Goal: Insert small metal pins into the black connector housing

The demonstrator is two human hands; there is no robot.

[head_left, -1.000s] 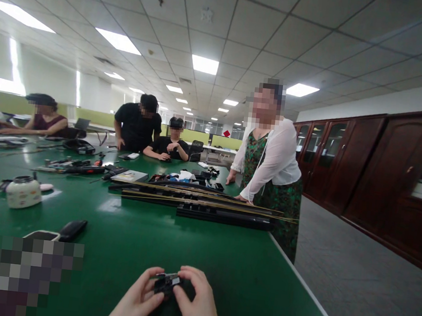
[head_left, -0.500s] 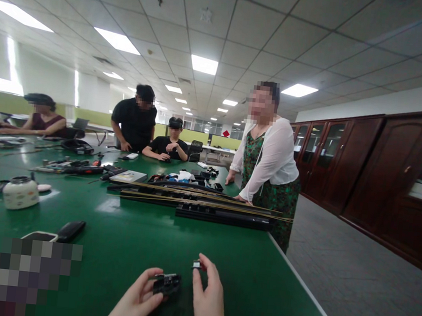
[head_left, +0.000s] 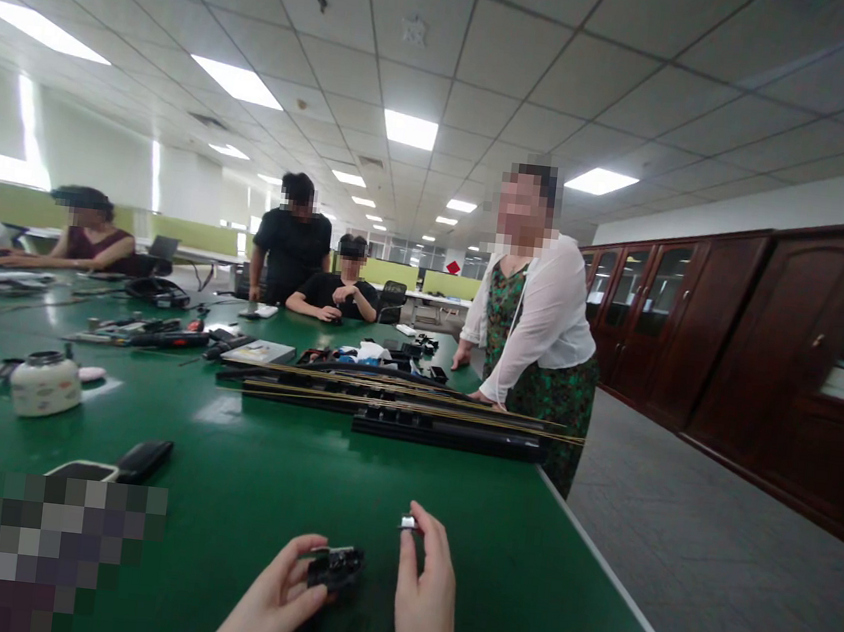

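Low over the green table [head_left: 237, 498], my left hand [head_left: 282, 588] grips a small black mechanical part [head_left: 336, 568] between thumb and fingers. Its upper side shows some lighter, metallic detail, too small to make out. To the right, my right hand [head_left: 428, 583] pinches a small silver-and-dark piece [head_left: 407, 523] between thumb and forefinger. The two pieces are apart, with green tabletop showing between them.
Long black rails [head_left: 447, 432] with thin yellowish rods lie across the table ahead. A patterned jar [head_left: 45, 384], a black case [head_left: 144, 461] and tools [head_left: 149, 333] are to the left. A person in a white top [head_left: 555, 300] leans on the table; others are farther back.
My right hand has moved slightly right and up with its small piece, away from the black part. My left hand stays put. The standing person in black has straightened and shifted right.
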